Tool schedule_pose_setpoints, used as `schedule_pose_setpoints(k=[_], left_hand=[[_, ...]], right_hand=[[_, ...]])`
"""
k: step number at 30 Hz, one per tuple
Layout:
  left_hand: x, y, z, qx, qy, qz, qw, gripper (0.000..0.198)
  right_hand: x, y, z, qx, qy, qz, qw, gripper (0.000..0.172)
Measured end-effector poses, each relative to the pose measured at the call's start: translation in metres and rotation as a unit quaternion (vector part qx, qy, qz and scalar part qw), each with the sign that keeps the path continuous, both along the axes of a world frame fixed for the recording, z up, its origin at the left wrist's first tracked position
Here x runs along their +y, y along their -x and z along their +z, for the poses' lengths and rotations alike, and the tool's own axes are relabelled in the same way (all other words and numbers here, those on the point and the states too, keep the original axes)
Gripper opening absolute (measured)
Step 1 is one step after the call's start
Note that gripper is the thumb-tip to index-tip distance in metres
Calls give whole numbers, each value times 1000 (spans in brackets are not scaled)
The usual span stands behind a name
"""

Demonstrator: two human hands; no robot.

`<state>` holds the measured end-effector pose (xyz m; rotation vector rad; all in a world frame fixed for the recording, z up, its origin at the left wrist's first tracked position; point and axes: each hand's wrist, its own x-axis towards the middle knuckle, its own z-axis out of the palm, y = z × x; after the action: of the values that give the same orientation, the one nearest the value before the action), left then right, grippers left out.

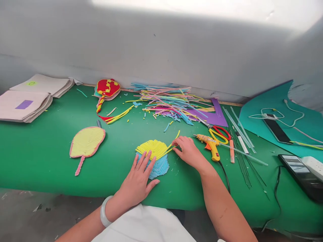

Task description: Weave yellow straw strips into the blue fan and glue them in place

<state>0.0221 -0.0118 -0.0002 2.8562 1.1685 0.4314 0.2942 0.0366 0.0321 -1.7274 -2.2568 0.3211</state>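
Beside glue gun (210,144), scissors (212,129): right grip (187,151) pinching yellow strips (178,134), left hand (138,179) spread flat.

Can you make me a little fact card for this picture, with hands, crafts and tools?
Surface: green tabletop
Left hand: spread flat on a yellow-and-blue piece made of thin strips
Right hand: fingertips pinching thin yellow strips at that piece's right side
To the left: yellow leaf-shaped fan with pink edging
Behind: red fan-shaped craft with yellow trim; heap of multicoloured strips
Tools, right: yellow glue gun with orange trigger; red-and-yellow-handled scissors
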Motion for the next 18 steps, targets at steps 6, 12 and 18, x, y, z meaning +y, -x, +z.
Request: schedule_pose_setpoints(k=[6,12,18], left_hand=[[3,0,-3,-13,-6,-10,1000,64],[3,0,-1,-49,-9,-19,999,62],[12,-3,4,-177,-48,30,983,22]], right_hand=[[3,-5,2,47,-37,-45,997,11],[-18,-55,-4,78,-175,-269,944,22],[-55,-97,-27,27,-93,-496,863,41]])
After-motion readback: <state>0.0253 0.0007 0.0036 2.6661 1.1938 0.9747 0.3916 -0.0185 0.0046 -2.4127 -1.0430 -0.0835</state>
